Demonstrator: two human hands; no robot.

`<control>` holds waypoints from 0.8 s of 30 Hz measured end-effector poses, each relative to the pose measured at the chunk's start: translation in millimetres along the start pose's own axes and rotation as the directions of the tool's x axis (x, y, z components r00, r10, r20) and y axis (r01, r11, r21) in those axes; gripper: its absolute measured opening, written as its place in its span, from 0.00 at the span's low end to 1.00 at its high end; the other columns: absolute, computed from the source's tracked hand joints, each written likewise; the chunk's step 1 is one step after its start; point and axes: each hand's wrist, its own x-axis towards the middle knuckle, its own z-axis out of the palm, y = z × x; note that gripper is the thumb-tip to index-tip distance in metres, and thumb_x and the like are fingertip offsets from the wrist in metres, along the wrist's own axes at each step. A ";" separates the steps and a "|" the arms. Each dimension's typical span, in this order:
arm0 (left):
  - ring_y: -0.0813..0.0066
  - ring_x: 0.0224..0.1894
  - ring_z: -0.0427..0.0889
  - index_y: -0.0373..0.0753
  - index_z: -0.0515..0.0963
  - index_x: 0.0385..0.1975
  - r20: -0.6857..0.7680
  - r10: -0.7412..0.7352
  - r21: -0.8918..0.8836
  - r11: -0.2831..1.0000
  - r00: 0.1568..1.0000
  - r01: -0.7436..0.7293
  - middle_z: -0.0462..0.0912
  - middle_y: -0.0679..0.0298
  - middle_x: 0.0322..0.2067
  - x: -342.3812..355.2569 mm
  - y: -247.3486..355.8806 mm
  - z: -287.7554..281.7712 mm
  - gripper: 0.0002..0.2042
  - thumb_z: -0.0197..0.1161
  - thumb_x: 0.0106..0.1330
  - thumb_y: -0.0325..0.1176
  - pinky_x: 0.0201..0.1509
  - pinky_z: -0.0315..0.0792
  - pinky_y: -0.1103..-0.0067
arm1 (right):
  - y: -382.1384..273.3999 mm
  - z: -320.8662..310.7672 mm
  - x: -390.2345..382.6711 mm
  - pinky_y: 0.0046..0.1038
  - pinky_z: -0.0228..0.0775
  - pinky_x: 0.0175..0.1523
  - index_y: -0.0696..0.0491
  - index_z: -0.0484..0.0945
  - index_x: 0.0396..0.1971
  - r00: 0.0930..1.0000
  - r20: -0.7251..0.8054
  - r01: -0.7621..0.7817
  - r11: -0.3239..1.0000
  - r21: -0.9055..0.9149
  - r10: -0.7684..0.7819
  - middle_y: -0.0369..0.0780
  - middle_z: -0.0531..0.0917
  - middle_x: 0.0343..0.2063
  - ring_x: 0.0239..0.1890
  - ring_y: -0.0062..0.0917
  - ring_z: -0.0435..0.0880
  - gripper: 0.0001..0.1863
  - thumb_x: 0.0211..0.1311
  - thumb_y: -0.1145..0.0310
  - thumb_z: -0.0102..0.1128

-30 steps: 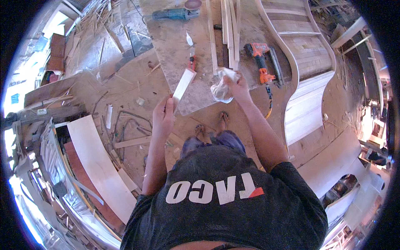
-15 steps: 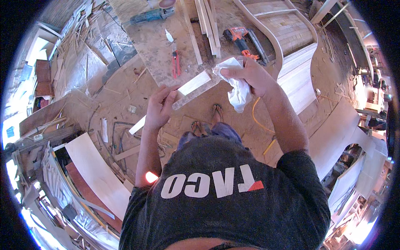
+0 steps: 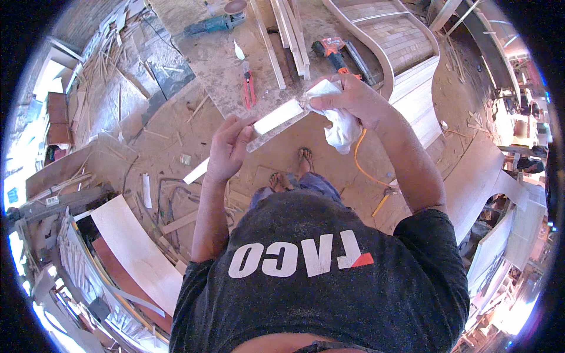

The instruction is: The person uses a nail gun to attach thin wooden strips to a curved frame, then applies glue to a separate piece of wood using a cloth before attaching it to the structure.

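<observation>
My left hand [image 3: 229,146] is closed around a narrow, pale wooden strip [image 3: 278,119], which slants up to the right past the front edge of the workbench [image 3: 220,70]. Its lower end sticks out below my wrist. At the strip's upper end, my right hand [image 3: 358,100] pinches a crumpled white wad [image 3: 341,130], cloth or plastic, I cannot tell which. Part of the wad hangs down beneath my fingers, and its top touches or nearly touches the strip's tip. Red-handled pliers [image 3: 248,88] lie on the bench beyond my left hand.
On the bench are a small white-tipped bottle [image 3: 239,50], a teal power tool [image 3: 215,23], long wood strips [image 3: 288,38] and an orange-black nail gun [image 3: 333,53]. A curved slatted wooden piece [image 3: 406,47] stands at right. An orange hose [image 3: 366,167] and offcuts litter the floor.
My right hand and the white wad have shifted slightly up, and the strip's upper end sits a little farther right. Both grips stay the same.
</observation>
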 end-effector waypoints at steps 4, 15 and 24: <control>0.71 0.36 0.78 0.32 0.83 0.53 0.000 0.003 -0.011 1.000 1.000 -0.003 0.75 0.60 0.33 -2.4 -1.1 2.0 0.13 0.55 0.78 0.29 0.43 0.76 0.77 | 4.7 -3.0 -10.7 0.24 0.73 0.35 0.58 0.84 0.43 0.999 -0.038 0.025 0.992 -0.124 -0.030 0.34 0.84 0.30 0.29 0.16 0.81 0.21 0.54 0.63 0.80; 0.86 0.34 0.71 0.34 0.80 0.60 -0.013 -0.326 -0.170 0.932 0.945 0.319 0.76 0.72 0.33 1.7 31.1 7.8 0.15 0.54 0.81 0.32 0.39 0.68 0.85 | 23.2 23.2 -19.1 0.24 0.78 0.37 0.56 0.84 0.46 0.922 -0.353 0.233 0.957 0.172 -0.161 0.33 0.84 0.32 0.33 0.17 0.83 0.17 0.60 0.67 0.76; 0.90 0.30 0.66 0.31 0.80 0.58 -0.060 -0.346 -0.209 0.922 0.936 0.327 0.76 0.76 0.33 6.5 33.7 15.5 0.16 0.57 0.80 0.35 0.33 0.62 0.86 | 16.8 72.1 -0.7 0.22 0.75 0.36 0.58 0.85 0.44 0.702 -0.561 0.465 0.879 -0.106 -0.438 0.35 0.87 0.30 0.31 0.14 0.83 0.18 0.62 0.62 0.76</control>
